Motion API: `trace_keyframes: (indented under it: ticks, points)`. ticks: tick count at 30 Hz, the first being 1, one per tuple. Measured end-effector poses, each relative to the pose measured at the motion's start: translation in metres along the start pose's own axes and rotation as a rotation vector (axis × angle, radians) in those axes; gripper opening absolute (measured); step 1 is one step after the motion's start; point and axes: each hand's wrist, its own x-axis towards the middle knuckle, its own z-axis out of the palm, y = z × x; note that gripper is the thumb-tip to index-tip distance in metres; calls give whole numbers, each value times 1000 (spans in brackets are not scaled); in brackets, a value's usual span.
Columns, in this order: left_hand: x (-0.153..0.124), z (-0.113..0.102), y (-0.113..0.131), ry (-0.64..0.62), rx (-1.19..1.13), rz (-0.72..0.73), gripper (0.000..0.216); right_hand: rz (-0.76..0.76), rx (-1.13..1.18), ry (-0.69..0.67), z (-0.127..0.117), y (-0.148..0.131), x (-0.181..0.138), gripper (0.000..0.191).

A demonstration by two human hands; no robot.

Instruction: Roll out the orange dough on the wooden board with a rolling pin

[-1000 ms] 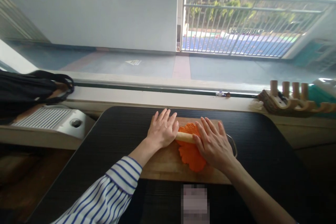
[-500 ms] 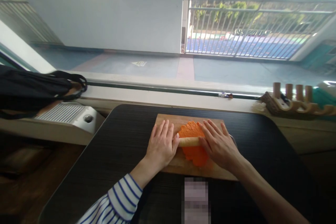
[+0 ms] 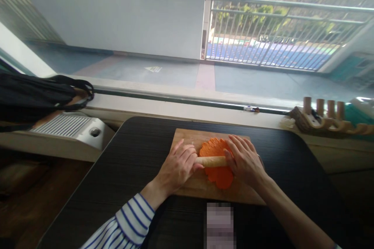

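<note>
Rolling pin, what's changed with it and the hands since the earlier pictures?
The rolling pin moved toward the person across the orange dough, as did the left hand, its fingers now more curled, and the right hand. Neither hand let go; the dough stays on the wooden board.

The board (image 3: 198,188) lies on the worktop (image 3: 140,151), toward its far side and right of its middle. On the board rests a dough-like sheet (image 3: 223,179), and across that sheet, left to right, lies the rolling pin (image 3: 212,161). The left hand (image 3: 179,163) is over the pin's left end, the right hand (image 3: 244,159) over its right. Behind the worktop runs the sill (image 3: 163,107), bearing a peg rack (image 3: 318,118) at the far right and small bits (image 3: 251,109) left of that. Beyond the sill stand a wall (image 3: 131,19) on the left and a railing (image 3: 269,31) on the right. Left of the worktop is a slatted unit (image 3: 93,132), with a bag (image 3: 32,95) behind it.
</note>
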Motion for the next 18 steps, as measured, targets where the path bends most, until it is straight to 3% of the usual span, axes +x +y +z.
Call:
trace_keyframes:
  ticks: [9, 14, 18]
  points:
    - [-20, -3, -16, -9, 12, -83, 32, -48, 11, -130, -1, -16, 23, 41]
    - [-17, -1, -7, -56, 40, -140, 31, -38, 37, -186, -4, -18, 29, 44]
    - [-7, 2, -1, -79, 82, -279, 32, -22, 48, -185, 2, -16, 31, 44]
